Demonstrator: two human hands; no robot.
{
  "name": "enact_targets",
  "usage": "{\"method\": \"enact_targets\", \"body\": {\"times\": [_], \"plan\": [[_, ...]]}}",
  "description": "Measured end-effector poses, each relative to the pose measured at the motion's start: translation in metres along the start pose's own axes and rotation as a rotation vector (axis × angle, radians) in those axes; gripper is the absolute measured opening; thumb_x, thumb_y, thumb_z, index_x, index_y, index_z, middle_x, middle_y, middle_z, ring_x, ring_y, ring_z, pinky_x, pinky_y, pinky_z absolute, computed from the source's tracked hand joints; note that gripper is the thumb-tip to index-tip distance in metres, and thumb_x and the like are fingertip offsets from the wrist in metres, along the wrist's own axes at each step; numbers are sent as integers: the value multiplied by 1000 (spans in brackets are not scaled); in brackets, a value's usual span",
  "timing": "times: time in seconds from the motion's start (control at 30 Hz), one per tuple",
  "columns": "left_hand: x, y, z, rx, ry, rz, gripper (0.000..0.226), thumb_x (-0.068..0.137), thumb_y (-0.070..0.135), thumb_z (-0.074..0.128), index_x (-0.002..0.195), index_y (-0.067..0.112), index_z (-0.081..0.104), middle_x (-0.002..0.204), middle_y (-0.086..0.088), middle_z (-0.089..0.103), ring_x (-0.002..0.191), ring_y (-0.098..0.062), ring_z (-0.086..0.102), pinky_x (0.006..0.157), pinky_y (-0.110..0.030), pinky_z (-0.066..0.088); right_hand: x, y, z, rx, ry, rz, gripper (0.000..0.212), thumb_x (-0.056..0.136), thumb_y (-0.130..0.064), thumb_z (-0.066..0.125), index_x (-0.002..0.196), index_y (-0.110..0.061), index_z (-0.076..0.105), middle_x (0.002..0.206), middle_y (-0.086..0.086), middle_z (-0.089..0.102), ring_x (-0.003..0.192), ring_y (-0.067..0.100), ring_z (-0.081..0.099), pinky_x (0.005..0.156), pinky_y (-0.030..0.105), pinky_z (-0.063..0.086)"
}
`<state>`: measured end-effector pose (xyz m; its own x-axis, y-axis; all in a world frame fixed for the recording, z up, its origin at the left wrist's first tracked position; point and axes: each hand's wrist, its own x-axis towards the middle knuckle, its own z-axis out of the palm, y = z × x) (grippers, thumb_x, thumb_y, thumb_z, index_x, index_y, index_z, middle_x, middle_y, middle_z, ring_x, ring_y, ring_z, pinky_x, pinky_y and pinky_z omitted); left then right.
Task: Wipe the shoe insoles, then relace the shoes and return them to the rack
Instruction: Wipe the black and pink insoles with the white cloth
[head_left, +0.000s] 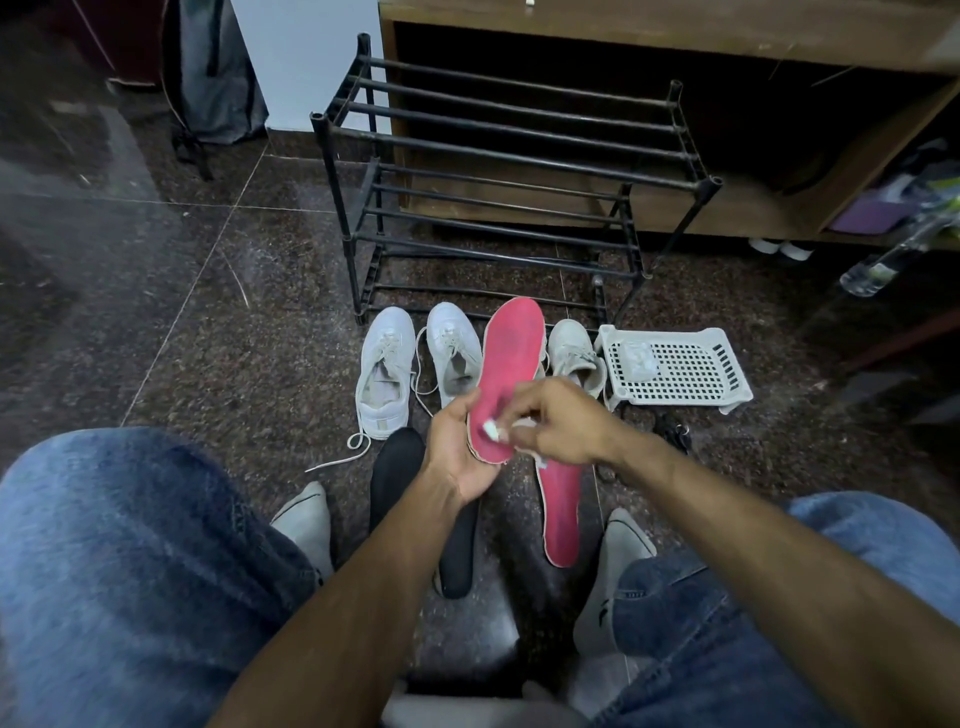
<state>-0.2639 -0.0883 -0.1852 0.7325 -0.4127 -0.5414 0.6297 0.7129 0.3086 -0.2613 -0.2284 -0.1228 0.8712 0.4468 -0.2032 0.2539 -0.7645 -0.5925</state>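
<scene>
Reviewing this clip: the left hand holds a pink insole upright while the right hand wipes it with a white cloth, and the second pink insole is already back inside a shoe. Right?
Not quite. The head view shows the second pink insole lying on the floor, not inside a shoe. The rest stands: left hand holds the pink insole, right hand wipes with the white cloth.

We see a home, our black shoe rack (498, 171) on polished stone floor (208, 312), wooden cabinet (675, 47) behind, backpack (218, 73) against the wall
</scene>
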Motion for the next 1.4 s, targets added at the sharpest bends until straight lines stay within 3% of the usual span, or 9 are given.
{"method": "enact_targets", "body": {"times": [0.1, 0.2, 0.4, 0.63, 0.77, 0.97, 1.17, 1.3, 1.4], "plan": [[-1, 0, 5, -12, 3, 20, 35, 98, 26, 42, 113, 3, 63, 92, -12, 70, 72, -21, 67, 63, -30, 55, 5, 4, -3, 4, 275, 96, 16, 86, -26, 69, 100, -21, 75, 93, -16, 65, 90, 10, 61, 84, 35, 51], [0, -1, 6, -28, -2, 17, 38, 98, 28, 42, 113, 1, 65, 97, -13, 69, 81, -23, 66, 76, -34, 49, 8, 1, 19, -13, 330, 156, 22, 86, -23, 68, 107, -25, 73, 108, -9, 69, 97, 12, 63, 87, 32, 50], [-1, 7, -1, 38, 45, 1, 39, 97, 31, 44, 97, 0, 69, 85, -11, 66, 76, -22, 65, 76, -33, 54, -4, -15, 37, -101, 125, -31, 19, 87, -20, 63, 101, -25, 75, 100, -10, 66, 89, 17, 62, 76, 31, 48], [0, -3, 7, 40, 17, 7, 32, 95, 26, 45, 102, 4, 67, 86, -8, 68, 74, -18, 65, 63, -28, 53, 13, -12, 16, -298, 359, 154, 16, 90, -24, 58, 97, -23, 73, 99, -3, 63, 87, 26, 63, 70, 30, 42], [2, -1, -1, 114, 80, -14, 29, 87, 27, 51, 97, 4, 66, 88, -10, 60, 79, -23, 62, 76, -35, 52, -8, -17, 40, -199, 175, -61, 17, 86, -16, 60, 90, -22, 75, 94, -8, 64, 82, 22, 62, 69, 37, 51], [-1, -5, -6, 150, 20, -25, 34, 93, 24, 45, 90, 2, 71, 81, -11, 68, 72, -23, 66, 69, -33, 54, -14, 3, 21, -11, -76, -27, 11, 81, -18, 72, 90, -22, 77, 87, -18, 63, 85, 8, 62, 82, 35, 51], [-9, 5, -6, 190, -96, 66, 40, 80, 24, 51, 112, 3, 63, 93, -15, 67, 78, -26, 63, 67, -34, 55, -6, 19, -6, 388, 341, 144, 7, 83, -19, 75, 89, -17, 77, 87, -12, 69, 78, 9, 66, 76, 34, 54], [-9, 7, -2, 198, -97, 94, 36, 94, 31, 44, 97, 5, 69, 73, -9, 70, 57, -20, 65, 53, -27, 55, -6, 12, 10, 242, 210, 95, 8, 84, -23, 74, 92, -23, 75, 90, -16, 66, 85, 4, 62, 83, 35, 52], [-9, 11, 0, 129, -82, 94, 47, 94, 42, 47, 101, 3, 72, 86, -11, 70, 74, -22, 68, 72, -32, 57, -13, -1, 21, 59, 154, 2, 14, 87, -27, 69, 100, -24, 75, 91, -17, 62, 85, 6, 60, 78, 32, 50]]}}
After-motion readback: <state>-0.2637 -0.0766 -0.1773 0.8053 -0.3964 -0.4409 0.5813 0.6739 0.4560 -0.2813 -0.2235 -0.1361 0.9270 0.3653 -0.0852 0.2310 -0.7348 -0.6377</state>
